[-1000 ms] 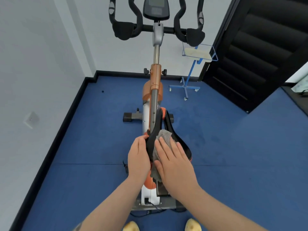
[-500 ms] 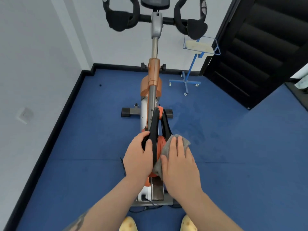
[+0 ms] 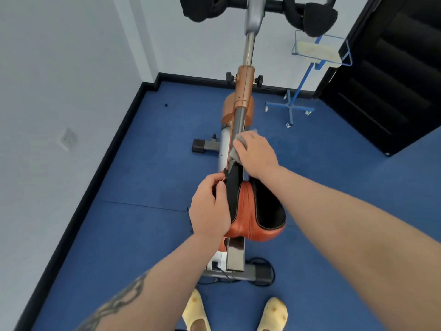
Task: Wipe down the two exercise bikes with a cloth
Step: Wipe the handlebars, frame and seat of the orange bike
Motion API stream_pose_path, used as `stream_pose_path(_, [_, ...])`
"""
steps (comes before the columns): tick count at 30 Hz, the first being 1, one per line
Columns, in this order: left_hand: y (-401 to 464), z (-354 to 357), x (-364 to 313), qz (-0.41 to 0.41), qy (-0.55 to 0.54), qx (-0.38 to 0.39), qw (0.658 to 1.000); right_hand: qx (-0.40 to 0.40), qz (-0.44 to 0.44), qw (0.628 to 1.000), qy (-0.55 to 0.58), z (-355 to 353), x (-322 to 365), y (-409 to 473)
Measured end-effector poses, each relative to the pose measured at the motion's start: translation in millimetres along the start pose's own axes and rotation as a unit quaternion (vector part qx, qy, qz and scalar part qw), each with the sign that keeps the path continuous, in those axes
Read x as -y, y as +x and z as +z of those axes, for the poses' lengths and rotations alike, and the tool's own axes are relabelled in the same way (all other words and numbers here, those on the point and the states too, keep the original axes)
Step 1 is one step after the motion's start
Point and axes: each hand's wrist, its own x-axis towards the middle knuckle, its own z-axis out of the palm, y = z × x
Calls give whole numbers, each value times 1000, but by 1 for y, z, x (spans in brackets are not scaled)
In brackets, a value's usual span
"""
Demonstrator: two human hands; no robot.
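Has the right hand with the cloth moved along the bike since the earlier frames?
Yes. The right hand and cloth went forward, off the saddle, toward the handlebars.

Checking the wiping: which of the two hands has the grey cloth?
The right hand presses the grey cloth on the bike frame; the left hand grips the orange-and-black saddle.
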Motion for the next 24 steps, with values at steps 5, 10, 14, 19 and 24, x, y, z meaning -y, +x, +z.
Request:
stream_pose_path(5, [-3,-1,-1,-86,-44,-29,995,40,-264,952,-148,-8,11,-43])
stream_pose_path(10, [3,-6,1,-177,-192,30,965,49,-240,967,-66,-4,36,-118])
stream_pose_path(14, [4,-12,5,-132,-187,100,968,53,-190,971,-133,-2,27,-170])
stream_pose_path(19, [-1,-4,-3,-55,0,68,996,-35,-20,991,-127,-6,15,-185])
stream_pose_path(24, [-3,0,-3,-45,49,22,998,49,168,985,7,-11,19,-111])
